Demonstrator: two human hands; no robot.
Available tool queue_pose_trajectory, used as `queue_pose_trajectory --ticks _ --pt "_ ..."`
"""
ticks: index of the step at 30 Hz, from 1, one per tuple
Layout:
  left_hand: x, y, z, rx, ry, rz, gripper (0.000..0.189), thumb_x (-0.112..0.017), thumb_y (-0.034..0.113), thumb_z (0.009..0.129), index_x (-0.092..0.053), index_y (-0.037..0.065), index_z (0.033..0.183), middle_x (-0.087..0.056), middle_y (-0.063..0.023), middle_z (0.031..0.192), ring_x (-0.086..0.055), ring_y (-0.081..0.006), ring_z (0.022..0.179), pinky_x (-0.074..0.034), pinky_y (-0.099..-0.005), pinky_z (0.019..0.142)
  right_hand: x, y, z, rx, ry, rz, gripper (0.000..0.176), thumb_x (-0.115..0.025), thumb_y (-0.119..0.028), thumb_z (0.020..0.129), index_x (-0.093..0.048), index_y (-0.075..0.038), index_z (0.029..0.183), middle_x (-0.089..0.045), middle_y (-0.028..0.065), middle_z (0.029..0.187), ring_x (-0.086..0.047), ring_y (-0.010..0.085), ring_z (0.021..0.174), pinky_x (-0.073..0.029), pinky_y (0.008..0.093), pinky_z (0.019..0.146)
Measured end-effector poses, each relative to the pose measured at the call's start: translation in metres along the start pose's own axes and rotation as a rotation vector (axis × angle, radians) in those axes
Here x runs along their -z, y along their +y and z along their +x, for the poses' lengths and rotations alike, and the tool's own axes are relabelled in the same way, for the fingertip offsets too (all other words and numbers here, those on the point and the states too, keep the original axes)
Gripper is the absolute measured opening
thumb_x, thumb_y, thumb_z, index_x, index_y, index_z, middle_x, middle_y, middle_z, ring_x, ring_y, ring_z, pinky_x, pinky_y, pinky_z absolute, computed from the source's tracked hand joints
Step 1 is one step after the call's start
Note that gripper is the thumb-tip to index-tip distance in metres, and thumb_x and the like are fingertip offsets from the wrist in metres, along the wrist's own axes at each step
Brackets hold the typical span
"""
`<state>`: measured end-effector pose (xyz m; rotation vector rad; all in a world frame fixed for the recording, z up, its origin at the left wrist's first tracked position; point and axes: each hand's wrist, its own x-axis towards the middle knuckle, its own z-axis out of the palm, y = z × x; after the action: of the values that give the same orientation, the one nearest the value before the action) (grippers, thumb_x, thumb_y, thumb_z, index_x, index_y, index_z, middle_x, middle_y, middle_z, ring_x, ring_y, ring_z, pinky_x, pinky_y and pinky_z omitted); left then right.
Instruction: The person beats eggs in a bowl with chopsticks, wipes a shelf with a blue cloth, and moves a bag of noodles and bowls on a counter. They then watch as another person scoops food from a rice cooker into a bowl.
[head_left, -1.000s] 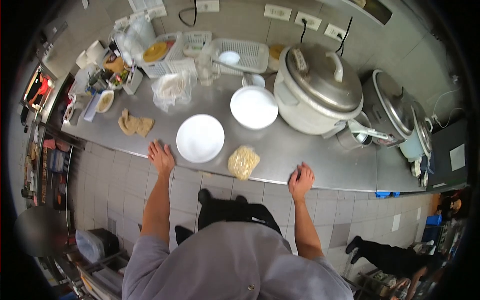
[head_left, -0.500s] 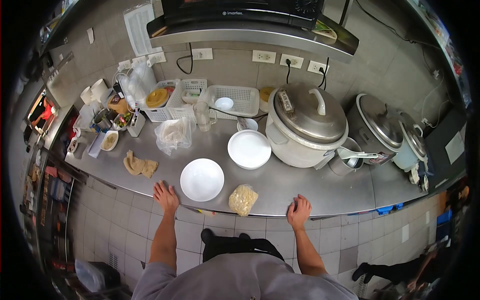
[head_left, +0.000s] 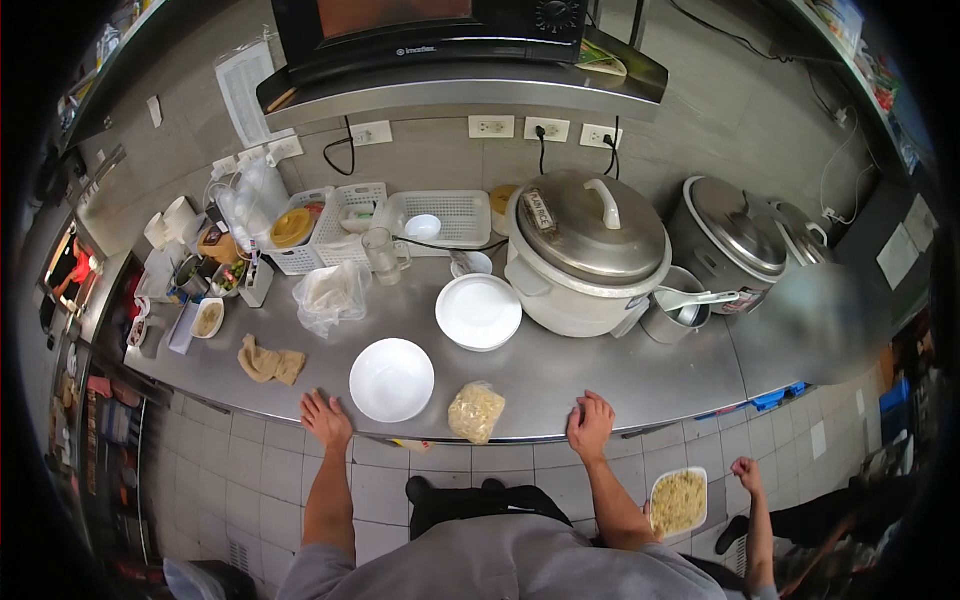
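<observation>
My left hand (head_left: 326,418) rests on the front edge of the steel counter (head_left: 660,385), fingers spread and holding nothing. Just right of it stands a white bowl (head_left: 392,380) with nothing in it. Further along, a clear plastic bag of pale yellow noodle-like food (head_left: 476,412) sits near the edge, between my two hands and touched by neither. My right hand (head_left: 590,423) leans on the edge too, fingers slightly bent and apart, nothing in it. Behind the bag is a stack of white plates (head_left: 478,312).
A large rice cooker (head_left: 588,260) stands behind, beside a metal pot with utensils (head_left: 676,318). A tan cloth (head_left: 270,361), plastic bag (head_left: 332,298), glass mug (head_left: 381,256) and white baskets (head_left: 440,220) occupy the left and back. At right, another person holds a tub of yellowish food (head_left: 679,500).
Another person has come in at the right with a white tub of food. My view has shifted slightly; both my hands stay on the counter edge, the right one's fingers a little straighter.
</observation>
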<state>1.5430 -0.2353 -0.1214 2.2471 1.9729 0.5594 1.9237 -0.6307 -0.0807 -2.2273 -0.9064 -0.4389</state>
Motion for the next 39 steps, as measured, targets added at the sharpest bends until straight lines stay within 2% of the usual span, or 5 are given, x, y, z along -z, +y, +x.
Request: queue_pose_trajectory --ticks 15,24,31,39 --pt "-0.016 -0.014 0.006 -0.033 0.014 0.092 0.060 -0.032 0.046 0.103 -0.034 0.005 0.147 -0.028 -0.0217 0.156 -0.020 -0.0396 0.145 -0.017 -0.0588 0.114 -0.002 0.011 -0.004 -0.051 0.001 -0.002 0.024 -0.062 -0.018 0.080 -0.064 -0.008 0.102 -0.062 0.0095 0.120 -0.055 0.0296 0.114 -0.039 0.0443 0.100" --pt "-0.009 -0.011 0.005 -0.030 -0.047 0.102 0.062 -0.031 0.047 0.104 -0.030 0.004 0.148 -0.023 -0.0230 0.158 -0.017 -0.0409 0.146 -0.015 -0.0593 0.115 -0.003 0.010 -0.003 -0.051 0.014 0.006 0.023 -0.062 -0.017 0.080 -0.064 -0.009 0.101 -0.062 0.0092 0.119 -0.055 0.0284 0.115 -0.038 0.0441 0.100" --pt "0.002 -0.002 0.001 -0.017 -0.041 0.073 0.058 -0.033 0.042 0.103 -0.032 0.005 0.147 -0.023 -0.0239 0.158 -0.017 -0.0412 0.146 -0.013 -0.0581 0.116 -0.005 0.009 -0.002 -0.049 -0.002 0.022 0.024 -0.061 -0.017 0.080 -0.064 -0.007 0.101 -0.062 0.0105 0.118 -0.054 0.0295 0.117 -0.037 0.0448 0.101" --pt "0.001 -0.003 -0.001 -0.026 -0.028 0.046 0.059 -0.032 0.044 0.103 -0.032 0.005 0.147 -0.025 -0.0242 0.157 -0.019 -0.0416 0.146 -0.013 -0.0581 0.116 -0.005 0.007 -0.002 -0.039 -0.020 -0.001 0.022 -0.060 -0.017 0.081 -0.064 -0.007 0.100 -0.062 0.0102 0.119 -0.053 0.0304 0.117 -0.036 0.0451 0.102"
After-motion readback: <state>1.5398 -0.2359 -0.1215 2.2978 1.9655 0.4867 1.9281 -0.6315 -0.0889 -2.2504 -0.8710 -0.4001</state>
